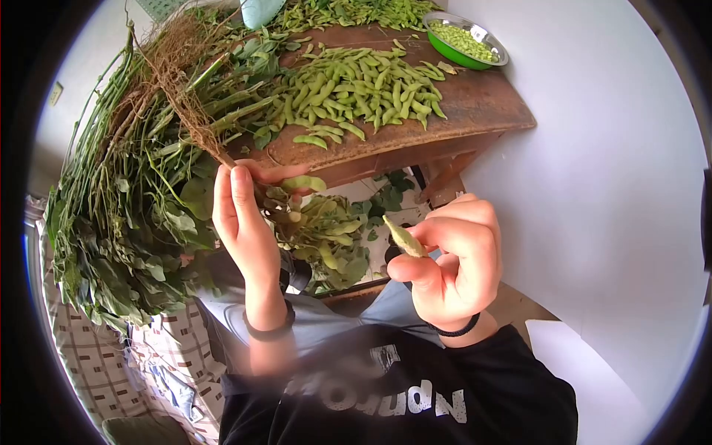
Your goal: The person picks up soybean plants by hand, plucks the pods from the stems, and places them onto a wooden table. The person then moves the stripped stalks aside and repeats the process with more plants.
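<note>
A leafy stalk (315, 230) hung with pods is gripped in the left hand (245, 226), fingers wrapped around it just below the wooden table (482, 104). A single pod (404, 239) is pinched between thumb and curled fingers of the right hand (456, 259), near the stalk but apart from it; whether it is split open cannot be told. A heap of picked pods (363, 85) is spread on the table, with a green bowl (445, 50) of shelled beans (463, 41) behind it.
</note>
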### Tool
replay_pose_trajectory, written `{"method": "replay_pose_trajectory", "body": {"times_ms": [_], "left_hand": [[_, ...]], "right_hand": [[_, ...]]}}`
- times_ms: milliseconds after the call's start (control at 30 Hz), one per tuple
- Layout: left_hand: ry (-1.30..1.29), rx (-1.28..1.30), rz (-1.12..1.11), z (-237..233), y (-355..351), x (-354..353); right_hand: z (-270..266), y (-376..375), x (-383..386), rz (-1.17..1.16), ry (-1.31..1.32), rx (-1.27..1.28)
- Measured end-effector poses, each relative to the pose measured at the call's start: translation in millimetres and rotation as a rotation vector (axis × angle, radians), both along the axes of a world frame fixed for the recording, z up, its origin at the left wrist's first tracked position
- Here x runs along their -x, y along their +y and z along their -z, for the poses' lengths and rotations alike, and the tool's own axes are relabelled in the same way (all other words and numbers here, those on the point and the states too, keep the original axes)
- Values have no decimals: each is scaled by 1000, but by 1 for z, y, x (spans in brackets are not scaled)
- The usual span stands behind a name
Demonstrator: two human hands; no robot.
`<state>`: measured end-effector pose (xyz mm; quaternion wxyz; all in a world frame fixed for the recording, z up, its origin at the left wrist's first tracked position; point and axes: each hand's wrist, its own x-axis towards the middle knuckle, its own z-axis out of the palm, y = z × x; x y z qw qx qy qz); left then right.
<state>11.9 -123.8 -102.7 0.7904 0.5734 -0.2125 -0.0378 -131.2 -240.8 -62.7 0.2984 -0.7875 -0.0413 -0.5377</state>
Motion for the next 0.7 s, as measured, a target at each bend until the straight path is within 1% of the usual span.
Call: {"method": "replay_pose_trajectory", "body": {"times_ms": [67, 167, 233, 267, 300, 333, 400, 433, 467, 500, 567, 600, 633, 667, 700], "left_hand": [[-19, -17, -39, 1, 2, -1], [-19, -44, -56, 3, 3, 0], [-4, -35, -47, 2, 3, 2], [17, -9, -32, 1, 3, 4], [-47, -13, -59, 0, 3, 2], [-49, -15, -76, -2, 4, 3], [-74, 39, -28, -8, 7, 4], [-75, 37, -41, -8, 8, 4], [-69, 73, -57, -7, 10, 3], [-62, 109, -73, -6, 11, 2], [-61, 117, -82, -9, 16, 1], [-61, 130, -78, -10, 18, 0], [-59, 122, -86, -11, 19, -2], [-82, 145, -76, -12, 20, -4], [-105, 166, -63, -12, 21, -4]], "right_hand": [[2, 0, 0, -5, -3, 19], [4, -1, 1, -24, 26, -27], [-1, -7, 5, -20, -8, 10], [-3, -11, 8, 33, -101, 51], [-10, -17, 10, 115, -270, 106], [-20, -23, 13, 219, -450, 160], [-51, -32, 11, 471, -785, 229], [-64, -32, 5, 544, -900, 235], [-71, -32, 3, 658, -929, 229], [-69, -35, 4, 647, -927, 220], [-61, -39, 5, 566, -826, 261], [-55, -44, -3, 689, -787, 387], [-46, -50, -16, 653, -735, 395], [-34, -57, -32, 586, -589, 363], [-22, -64, -50, 526, -374, 315]]}}
